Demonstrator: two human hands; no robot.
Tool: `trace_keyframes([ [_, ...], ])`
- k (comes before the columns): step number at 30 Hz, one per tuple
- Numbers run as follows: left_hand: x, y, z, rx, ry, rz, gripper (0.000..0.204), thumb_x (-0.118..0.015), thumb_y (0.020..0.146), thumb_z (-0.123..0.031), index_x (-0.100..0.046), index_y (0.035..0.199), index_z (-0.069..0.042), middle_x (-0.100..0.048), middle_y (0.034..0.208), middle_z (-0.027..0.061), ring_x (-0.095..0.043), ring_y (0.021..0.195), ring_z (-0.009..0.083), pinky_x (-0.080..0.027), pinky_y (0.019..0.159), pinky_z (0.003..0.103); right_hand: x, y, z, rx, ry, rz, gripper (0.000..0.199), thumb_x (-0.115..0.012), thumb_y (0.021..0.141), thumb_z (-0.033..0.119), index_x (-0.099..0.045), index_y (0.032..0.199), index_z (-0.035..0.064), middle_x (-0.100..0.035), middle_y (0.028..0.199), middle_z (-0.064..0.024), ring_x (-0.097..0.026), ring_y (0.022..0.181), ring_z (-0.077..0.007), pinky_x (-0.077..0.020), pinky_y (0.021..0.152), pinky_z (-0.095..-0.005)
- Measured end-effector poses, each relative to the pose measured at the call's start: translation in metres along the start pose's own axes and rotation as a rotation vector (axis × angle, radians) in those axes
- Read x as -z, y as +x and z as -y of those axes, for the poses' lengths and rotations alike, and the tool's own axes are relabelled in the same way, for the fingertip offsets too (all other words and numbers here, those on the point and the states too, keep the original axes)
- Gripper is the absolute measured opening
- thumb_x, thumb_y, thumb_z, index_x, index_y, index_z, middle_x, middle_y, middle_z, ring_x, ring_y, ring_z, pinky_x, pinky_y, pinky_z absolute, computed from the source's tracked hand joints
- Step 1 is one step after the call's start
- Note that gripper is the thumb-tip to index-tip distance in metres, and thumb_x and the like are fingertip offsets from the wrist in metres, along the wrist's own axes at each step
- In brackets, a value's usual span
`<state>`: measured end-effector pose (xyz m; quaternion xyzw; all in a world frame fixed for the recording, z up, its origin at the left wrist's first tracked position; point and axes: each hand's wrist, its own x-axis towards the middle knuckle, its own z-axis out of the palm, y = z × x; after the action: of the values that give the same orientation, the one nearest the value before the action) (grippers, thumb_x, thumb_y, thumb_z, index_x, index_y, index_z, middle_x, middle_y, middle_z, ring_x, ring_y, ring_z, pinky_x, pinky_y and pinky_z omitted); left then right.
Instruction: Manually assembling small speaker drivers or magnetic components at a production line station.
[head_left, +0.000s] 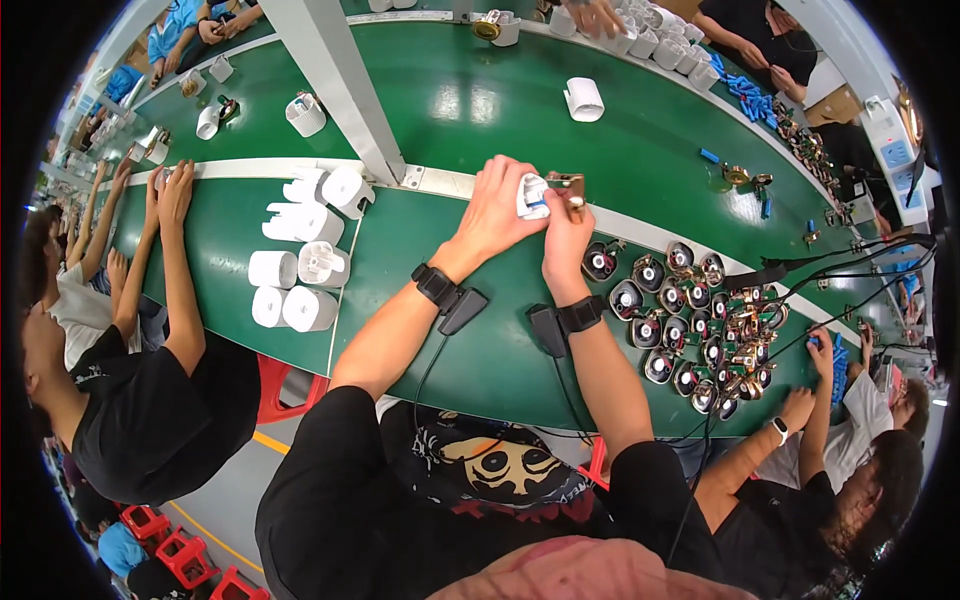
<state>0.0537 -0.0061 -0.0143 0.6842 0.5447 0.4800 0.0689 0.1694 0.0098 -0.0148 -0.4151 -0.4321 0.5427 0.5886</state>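
Note:
My left hand [490,212] is closed round a white plastic housing [531,197], its open end toward my right hand. My right hand [568,238] pinches a gold-coloured metal part [572,186] right at the housing's mouth; how far the two overlap is hidden by my fingers. A bit of blue shows inside the housing. Left of my forearms, several white housings [310,309] stand grouped on the green table. To the right lies a cluster of round black speaker-like parts [674,331] with gold rims and small circuit boards.
A white post [335,85] rises beyond my left hand, from a white rail [440,182]. Past it, a green surface [460,90] carries a lone white housing [584,100] and blue cylinders [750,98]. Black cables [850,270] hang at the right. Co-workers sit on both sides.

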Motion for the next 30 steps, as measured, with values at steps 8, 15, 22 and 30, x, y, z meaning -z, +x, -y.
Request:
trace_keyframes([
  [8, -0.006, -0.006, -0.002, 0.209, -0.260, 0.204, 0.067, -0.074, 0.078, -0.013, -0.034, 0.129, -0.001, -0.047, 0.114, 0.0169, -0.045, 0.116, 0.0323, -0.040, 0.099, 0.041, 0.009, 0.015, -0.008, -0.199, 0.252, 0.175, 0.036, -0.044, 0.097, 0.010, -0.055, 0.125, -0.0091, -0.060, 0.124, -0.0121, -0.059, 0.111, -0.0194, -0.0442, 0.097, -0.0321],
  [15, 0.003, -0.004, 0.006, 0.195, -0.340, 0.367, 0.067, -0.072, 0.081, -0.011, -0.029, 0.132, -0.002, -0.045, 0.124, 0.0173, -0.044, 0.123, 0.0286, -0.038, 0.103, 0.038, 0.011, 0.013, 0.006, -0.167, 0.175, 0.239, 0.038, -0.045, 0.096, 0.008, -0.052, 0.130, -0.0083, -0.056, 0.133, -0.0153, -0.057, 0.117, -0.0215, -0.0434, 0.102, -0.0334],
  [22, 0.012, 0.004, -0.003, 0.189, -0.365, 0.341, 0.064, -0.076, 0.077, -0.009, -0.037, 0.129, -0.002, -0.052, 0.120, 0.0172, -0.053, 0.115, 0.0255, -0.044, 0.097, 0.036, 0.011, 0.015, -0.004, -0.127, 0.129, 0.175, 0.037, -0.050, 0.096, 0.011, -0.057, 0.128, -0.0048, -0.061, 0.125, -0.0157, -0.061, 0.108, -0.0191, -0.0477, 0.094, -0.0312],
  [30, 0.034, 0.030, 0.067, 0.477, -0.077, -0.177, 0.067, -0.083, 0.067, -0.011, -0.047, 0.122, 0.000, -0.055, 0.117, 0.0180, -0.058, 0.107, 0.0321, -0.048, 0.089, 0.040, -0.006, -0.017, -0.009, 0.196, -0.509, 0.299, 0.028, -0.061, 0.090, 0.018, -0.067, 0.110, -0.0010, -0.064, 0.120, -0.0171, -0.059, 0.114, -0.0266, -0.0453, 0.099, -0.0362],
])
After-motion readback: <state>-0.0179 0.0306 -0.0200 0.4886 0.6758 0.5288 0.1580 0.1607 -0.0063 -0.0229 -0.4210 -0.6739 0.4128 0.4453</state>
